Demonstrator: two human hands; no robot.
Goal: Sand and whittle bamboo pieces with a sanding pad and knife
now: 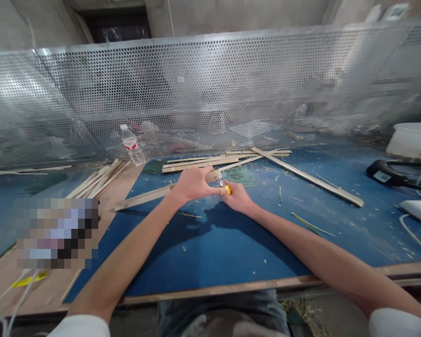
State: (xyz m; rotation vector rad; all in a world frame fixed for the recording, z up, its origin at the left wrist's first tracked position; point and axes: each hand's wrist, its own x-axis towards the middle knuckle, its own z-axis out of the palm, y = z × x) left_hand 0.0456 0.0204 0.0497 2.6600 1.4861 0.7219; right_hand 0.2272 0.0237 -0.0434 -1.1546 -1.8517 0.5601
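Note:
My left hand (192, 184) is closed round a pale bamboo strip (140, 199), which slants down to the left above the blue work surface (210, 252). In my right hand (239, 197) is a utility knife (228, 189) with a yellow body, most of it hidden by my fingers. Its metal blade lies against the strip's near end, just beyond my left fingers. Behind my hands rests a bundle of bamboo strips (192, 164). One longer strip (312, 179) lies slantwise to the right.
A water bottle (131, 146) stands near the perforated metal screen (210, 89). More strips (98, 180) lie at the left. Farther right are a black ring-like object (381, 173), a white cable (412, 234) and a white tub (412, 140). Thin shavings (312, 224) litter the surface.

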